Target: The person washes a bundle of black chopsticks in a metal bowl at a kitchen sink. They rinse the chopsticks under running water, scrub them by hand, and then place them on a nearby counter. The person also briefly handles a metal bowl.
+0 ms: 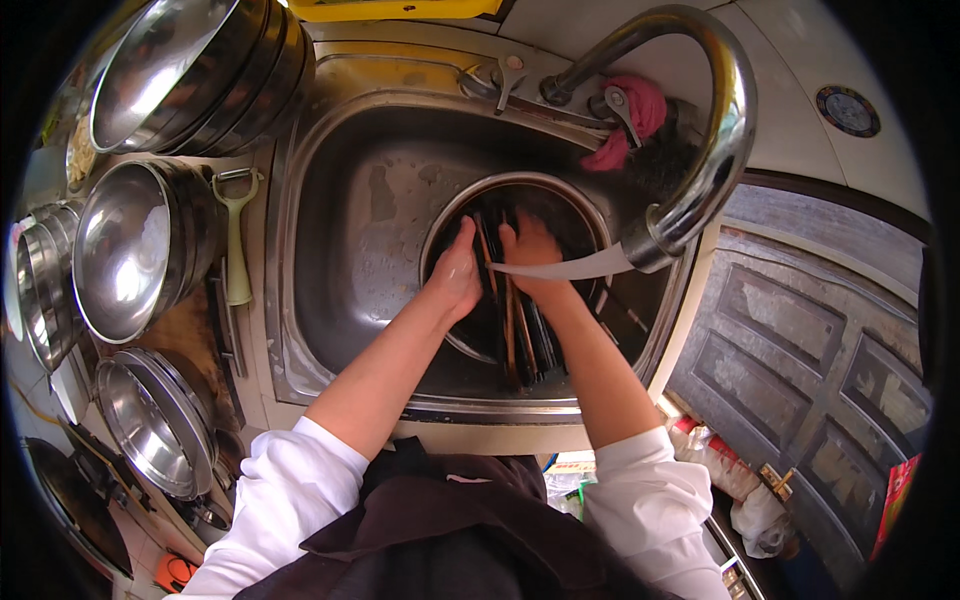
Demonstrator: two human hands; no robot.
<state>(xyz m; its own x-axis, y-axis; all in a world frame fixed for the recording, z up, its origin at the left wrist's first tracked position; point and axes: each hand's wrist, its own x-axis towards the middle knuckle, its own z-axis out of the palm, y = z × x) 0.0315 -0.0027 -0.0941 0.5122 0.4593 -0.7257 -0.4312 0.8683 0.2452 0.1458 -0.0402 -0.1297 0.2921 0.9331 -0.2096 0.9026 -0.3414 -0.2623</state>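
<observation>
A bundle of dark and brown chopsticks (517, 337) leans over the near rim of a round metal basin (444, 217) in the sink. My left hand (456, 271) is against the bundle's left side, thumb up, its fingers mostly hidden. From the right, my right hand (534, 251) closes over the sticks, which lie between both hands. A stream of water (562, 270) runs from the curved metal faucet (739, 112) onto my right hand and the sticks. The dark inside of the basin hides my lower fingers.
The stainless steel sink (360, 247) surrounds the basin, with a few loose sticks (626, 315) to its right. A pink cloth (641, 109) hangs by the tap handle. Stacked metal bowls (120, 251) and a pale green peeler (237, 240) lie left. A panelled grey surface (780, 330) stands right.
</observation>
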